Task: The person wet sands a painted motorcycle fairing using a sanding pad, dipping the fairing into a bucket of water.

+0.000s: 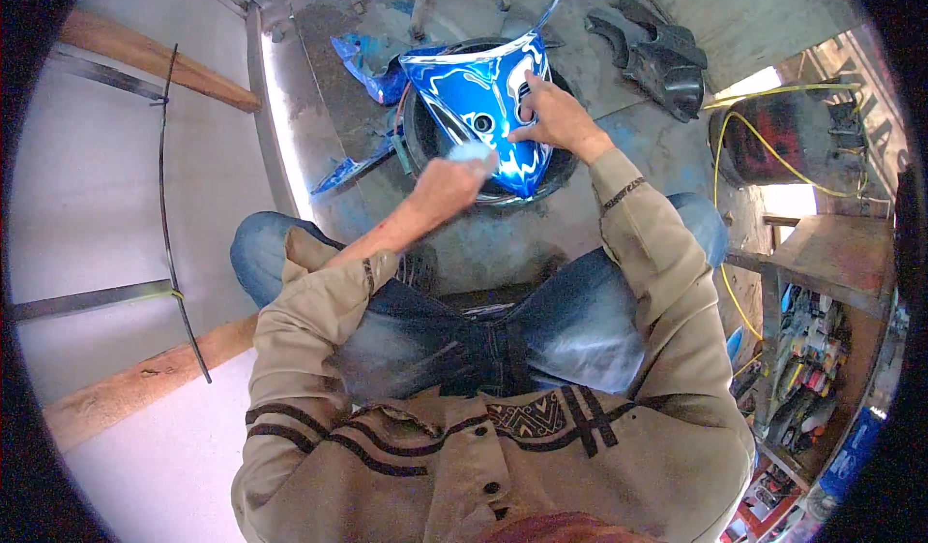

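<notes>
A glossy blue motorcycle fairing panel (464,87), with a round hole in its face, rests on a round black tyre or tub (422,140) in front of me. My left hand (447,193) is closed on a pale blue cloth or pad (471,152), pressed against the panel's lower left part; motion blurs it a little. On the panel's right side, my right hand (561,119) grips the edge, its thumb and a finger spread over the blue face. Its remaining fingers are partly hidden.
More blue panel pieces (372,74) lie left of the tyre. Black plastic parts (657,55) are on the floor at the far right. A yellow hose (764,146) loops over a dark tank (773,142). A cluttered wooden shelf (831,253) stands at the right.
</notes>
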`<state>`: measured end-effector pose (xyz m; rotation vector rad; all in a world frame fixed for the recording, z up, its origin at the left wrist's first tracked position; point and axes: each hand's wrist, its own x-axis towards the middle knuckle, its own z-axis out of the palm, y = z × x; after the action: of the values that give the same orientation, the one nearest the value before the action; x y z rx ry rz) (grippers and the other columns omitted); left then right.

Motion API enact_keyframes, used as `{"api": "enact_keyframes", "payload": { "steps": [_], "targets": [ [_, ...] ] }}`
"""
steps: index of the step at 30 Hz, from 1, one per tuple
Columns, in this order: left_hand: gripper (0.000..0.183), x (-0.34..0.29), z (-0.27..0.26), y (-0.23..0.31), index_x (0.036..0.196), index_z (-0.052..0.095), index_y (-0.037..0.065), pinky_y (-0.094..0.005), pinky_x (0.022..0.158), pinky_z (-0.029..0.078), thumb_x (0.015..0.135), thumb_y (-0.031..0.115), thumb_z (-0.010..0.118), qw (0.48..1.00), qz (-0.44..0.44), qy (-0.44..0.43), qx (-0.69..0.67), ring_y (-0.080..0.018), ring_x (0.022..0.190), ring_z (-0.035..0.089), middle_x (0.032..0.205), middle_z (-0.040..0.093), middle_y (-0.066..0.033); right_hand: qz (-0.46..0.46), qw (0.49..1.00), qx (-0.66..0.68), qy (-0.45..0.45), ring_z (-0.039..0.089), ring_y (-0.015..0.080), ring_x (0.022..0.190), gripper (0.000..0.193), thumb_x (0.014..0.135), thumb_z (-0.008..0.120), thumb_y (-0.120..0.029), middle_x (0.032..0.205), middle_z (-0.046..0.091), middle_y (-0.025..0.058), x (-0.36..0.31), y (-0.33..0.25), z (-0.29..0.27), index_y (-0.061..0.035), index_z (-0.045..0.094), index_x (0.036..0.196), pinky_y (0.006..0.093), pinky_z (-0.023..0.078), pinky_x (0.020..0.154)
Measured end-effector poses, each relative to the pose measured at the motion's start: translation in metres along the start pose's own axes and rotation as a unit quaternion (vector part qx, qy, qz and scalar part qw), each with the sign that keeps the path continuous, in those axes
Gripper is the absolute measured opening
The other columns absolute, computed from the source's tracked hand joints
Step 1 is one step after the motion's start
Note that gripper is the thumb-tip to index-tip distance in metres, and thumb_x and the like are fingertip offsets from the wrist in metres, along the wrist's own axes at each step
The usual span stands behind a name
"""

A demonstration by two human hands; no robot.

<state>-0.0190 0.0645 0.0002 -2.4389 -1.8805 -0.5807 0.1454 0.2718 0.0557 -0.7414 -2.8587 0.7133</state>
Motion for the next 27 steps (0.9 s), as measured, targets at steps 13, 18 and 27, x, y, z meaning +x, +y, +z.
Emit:
{"api": "enact_keyframes", "payload": {
  "steps": [13, 18, 27],
  "targets": [
    [0.039, 0.01, -0.008, -0.009, 0.131, 0.065, 0.012, -0.0423, 0.056, 0.058, 0.093, 0.01, 0.057, 0.999, -0.042, -0.005, 0.029, -0.0292, 0.072, 0.074, 0.092, 0.074, -0.0105, -0.033, 0.998, -0.027, 0.041, 0.061, 0.0416, 0.121, 0.044, 0.069, 0.093, -0.039, 0.149, 0.047, 0.0323, -0.001, 0.008, 0.007, -0.0039, 0.068, 0.077, 0.0445, 0.049, 0.102],
    [0.039, -0.006, 0.002, 0.009, 0.131, 0.064, 0.012, -0.0429, 0.053, 0.056, 0.093, 0.009, 0.057, 0.998, 0.047, 0.012, -0.037, -0.0295, 0.071, 0.073, 0.094, 0.075, -0.011, -0.003, 1.0, -0.014, -0.007, 0.056, 0.0424, 0.129, 0.046, 0.067, 0.093, -0.043, 0.149, 0.048, 0.0332, 0.001, 0.002, 0.002, -0.0048, 0.07, 0.08, 0.0438, 0.048, 0.108],
    [0.031, 0.001, -0.005, 0.01, 0.124, 0.066, 0.011, -0.0444, 0.053, 0.057, 0.095, 0.01, 0.056, 0.999, 0.02, -0.019, -0.022, -0.0308, 0.073, 0.074, 0.09, 0.075, -0.012, -0.023, 0.999, -0.02, 0.031, 0.059, 0.0432, 0.124, 0.048, 0.065, 0.094, -0.04, 0.15, 0.047, 0.0332, -0.003, 0.005, 0.004, -0.0016, 0.069, 0.08, 0.0444, 0.048, 0.105]
  ]
}}
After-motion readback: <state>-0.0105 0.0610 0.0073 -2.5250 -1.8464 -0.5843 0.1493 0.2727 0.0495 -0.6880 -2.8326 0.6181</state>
